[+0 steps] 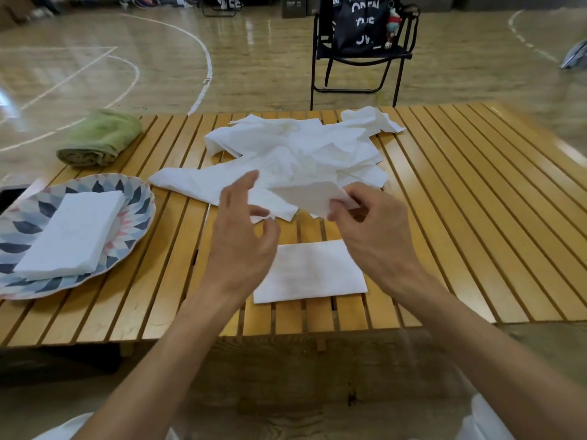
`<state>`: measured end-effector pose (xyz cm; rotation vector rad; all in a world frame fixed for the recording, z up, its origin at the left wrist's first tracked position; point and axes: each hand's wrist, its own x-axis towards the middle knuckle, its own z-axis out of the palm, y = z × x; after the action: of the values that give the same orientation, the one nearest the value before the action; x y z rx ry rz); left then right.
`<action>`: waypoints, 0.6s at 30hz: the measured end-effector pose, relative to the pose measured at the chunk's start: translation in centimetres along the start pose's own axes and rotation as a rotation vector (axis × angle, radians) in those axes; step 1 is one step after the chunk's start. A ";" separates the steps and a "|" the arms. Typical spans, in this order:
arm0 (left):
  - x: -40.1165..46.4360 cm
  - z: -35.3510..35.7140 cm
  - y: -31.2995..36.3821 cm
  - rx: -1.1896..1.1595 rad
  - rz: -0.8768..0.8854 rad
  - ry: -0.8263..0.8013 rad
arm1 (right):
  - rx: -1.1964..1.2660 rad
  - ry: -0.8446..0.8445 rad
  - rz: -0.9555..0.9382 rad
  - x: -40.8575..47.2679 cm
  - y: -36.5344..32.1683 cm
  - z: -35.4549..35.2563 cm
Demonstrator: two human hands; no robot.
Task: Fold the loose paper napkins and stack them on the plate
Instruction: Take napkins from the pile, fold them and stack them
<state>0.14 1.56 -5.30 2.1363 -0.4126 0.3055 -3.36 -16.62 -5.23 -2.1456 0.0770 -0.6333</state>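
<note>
A heap of loose white paper napkins (295, 154) lies in the middle of the slatted wooden table. My right hand (371, 230) pinches the corner of one napkin (308, 198) and holds it lifted just above the table. My left hand (244, 230) hovers beside it with fingers spread, holding nothing. A folded napkin (314, 274) lies flat on the table near me, partly under my hands. On the left, a patterned plate (133, 198) carries a stack of folded napkins (73, 233).
A rolled green towel (98, 138) lies at the table's (460, 217) far left corner. Beyond the table stands a black folding chair (359, 55) with a dark bag on it. A wooden gym floor surrounds the table.
</note>
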 end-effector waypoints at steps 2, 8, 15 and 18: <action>0.5 -0.6 -0.5 -0.086 -0.229 0.005 | 0.141 -0.025 0.045 0.4 0.0 -0.6; 1.4 -2.5 -0.5 -0.990 -0.912 -0.159 | 0.528 -0.122 0.063 0.9 0.0 -1.7; 1.3 -2.4 -0.2 -0.859 -0.775 -0.277 | 0.444 -0.148 0.147 0.7 0.0 -2.3; 1.2 -2.1 0.0 -0.758 -0.715 -0.249 | 0.405 -0.132 0.273 0.8 0.1 -2.4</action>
<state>1.14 3.14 -3.68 1.4379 0.1152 -0.4665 -3.80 -18.68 -3.82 -1.7396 0.1537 -0.3146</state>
